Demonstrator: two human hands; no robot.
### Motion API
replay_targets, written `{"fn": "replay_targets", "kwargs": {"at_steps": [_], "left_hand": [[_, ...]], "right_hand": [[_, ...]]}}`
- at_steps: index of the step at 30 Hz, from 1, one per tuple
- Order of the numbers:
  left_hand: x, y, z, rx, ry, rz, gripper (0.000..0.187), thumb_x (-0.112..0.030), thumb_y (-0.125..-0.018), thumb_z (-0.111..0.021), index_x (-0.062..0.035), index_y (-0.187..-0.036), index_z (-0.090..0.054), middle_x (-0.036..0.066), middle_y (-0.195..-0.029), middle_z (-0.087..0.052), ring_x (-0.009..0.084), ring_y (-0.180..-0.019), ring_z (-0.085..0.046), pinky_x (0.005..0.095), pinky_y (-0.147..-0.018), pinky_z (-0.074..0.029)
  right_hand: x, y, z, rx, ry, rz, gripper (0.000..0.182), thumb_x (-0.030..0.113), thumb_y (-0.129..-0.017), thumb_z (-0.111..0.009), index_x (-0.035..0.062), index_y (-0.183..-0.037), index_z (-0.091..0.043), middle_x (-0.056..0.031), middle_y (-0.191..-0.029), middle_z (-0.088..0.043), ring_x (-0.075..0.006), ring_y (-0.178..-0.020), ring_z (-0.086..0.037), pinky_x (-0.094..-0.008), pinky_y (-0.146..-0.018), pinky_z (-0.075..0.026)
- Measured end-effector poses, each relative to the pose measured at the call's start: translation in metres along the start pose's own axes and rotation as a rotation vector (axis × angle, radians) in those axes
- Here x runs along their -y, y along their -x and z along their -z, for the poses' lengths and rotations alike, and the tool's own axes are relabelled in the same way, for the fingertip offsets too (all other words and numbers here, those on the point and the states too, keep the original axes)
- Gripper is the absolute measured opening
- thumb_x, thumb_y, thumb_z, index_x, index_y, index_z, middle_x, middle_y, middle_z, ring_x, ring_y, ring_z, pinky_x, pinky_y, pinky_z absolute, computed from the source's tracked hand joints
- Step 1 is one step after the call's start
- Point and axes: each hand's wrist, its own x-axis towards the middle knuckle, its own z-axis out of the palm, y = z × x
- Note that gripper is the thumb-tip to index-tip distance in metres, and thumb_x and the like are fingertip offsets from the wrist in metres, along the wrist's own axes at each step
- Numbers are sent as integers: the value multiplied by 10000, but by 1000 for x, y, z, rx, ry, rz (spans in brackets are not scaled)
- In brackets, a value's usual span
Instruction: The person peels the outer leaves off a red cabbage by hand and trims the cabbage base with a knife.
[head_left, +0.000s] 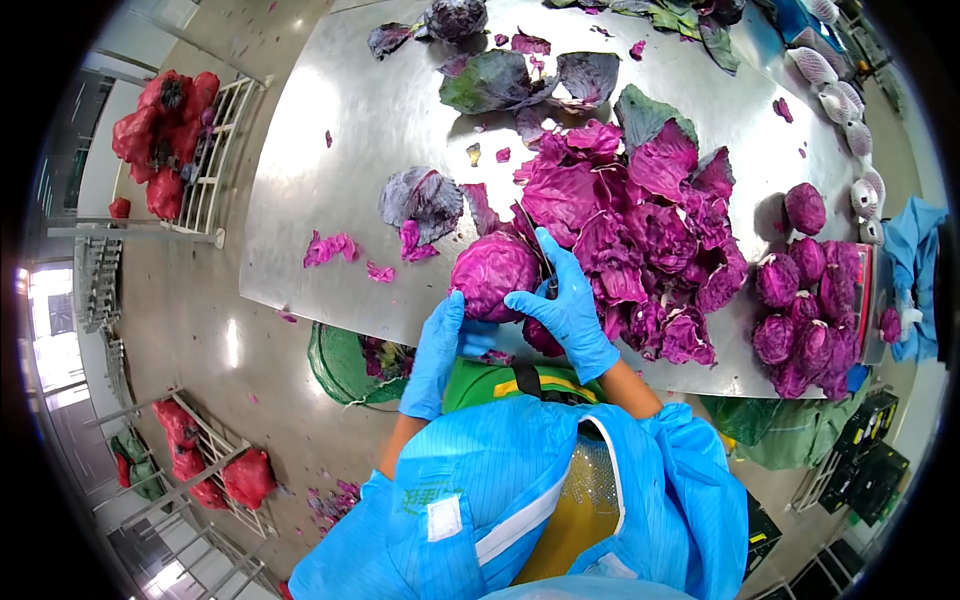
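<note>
Both gloved hands are close together at the near edge of the metal worktop (330,230), on either side of a red cabbage (495,275). The left hand (436,345) cups the cabbage from its left and near side. The right hand (566,308) is closed around a dark knife (531,232), with its thumb against the cabbage's right side.

The cabbage is nearly round, so it shows no clear long axis, and which way its stem end faces cannot be told. The knife is the longer shape: its narrow length runs from the right hand away from the person and slightly left, along the cabbage's right side. Its handle is mostly hidden by the glove.

A second cabbage (541,338), partly covered by the right hand, lies just beside the held one, on its near right side. Beyond and to the right spreads a heap of purple leaves (640,240). A dull outer leaf (421,203) lies beyond the held cabbage, to the left. Farther right, trimmed cabbages (811,345) sit grouped together near the worktop's right side, with a single cabbage (805,208) just beyond them.
</note>
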Motion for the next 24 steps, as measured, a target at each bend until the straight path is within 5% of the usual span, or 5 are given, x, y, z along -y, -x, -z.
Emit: {"fn": "replay_targets", "kwargs": {"at_steps": [5,10,13,17,24], "left_hand": [[41,-5,-17,-112,241,-252,530,-484,-1013,-422,27,-1117,-514,201,-821,-684,274,-643,-707,359,-564,-590],[58,-13,-25,-177,284,-283,336,-225,-986,-512,-3,-1238,-495,177,-811,-693,321,-667,-700,392,-608,-583],[25,1,-6,-356,-821,-362,476,-141,-913,-576,-9,-1353,-449,171,-935,-692,337,-730,-691,406,-671,-573],[-45,15,20,-399,-959,-842,690,-97,-803,-677,-73,-1437,-406,200,-1353,-500,353,-1184,-525,416,-1011,-442],[-57,-5,-16,18,-773,-612,1049,-363,-618,-908,-72,-1455,-347,168,-1435,-426,287,-1344,-412,407,-1108,-358]], "right_hand": [[-2,0,-1,-30,68,73,1037,396,-680,-870,5,-1476,-334,-187,-1394,-452,-289,-1302,-449,-367,-1100,-355],[-3,0,-2,-56,5,67,1034,414,-680,-867,3,-1471,-342,-183,-1394,-457,-279,-1304,-454,-361,-1095,-367],[-5,0,0,-26,-5,52,1035,446,-685,-856,7,-1472,-346,-170,-1397,-466,-256,-1269,-483,-338,-1045,-407],[-3,0,11,33,20,126,843,402,-768,-806,90,-1452,-425,-117,-1326,-535,-218,-1169,-548,-309,-949,-457],[-19,-11,14,-37,147,326,464,152,-875,-673,114,-1325,-567,-127,-1195,-610,-275,-1085,-613,-344,-902,-503]]}}
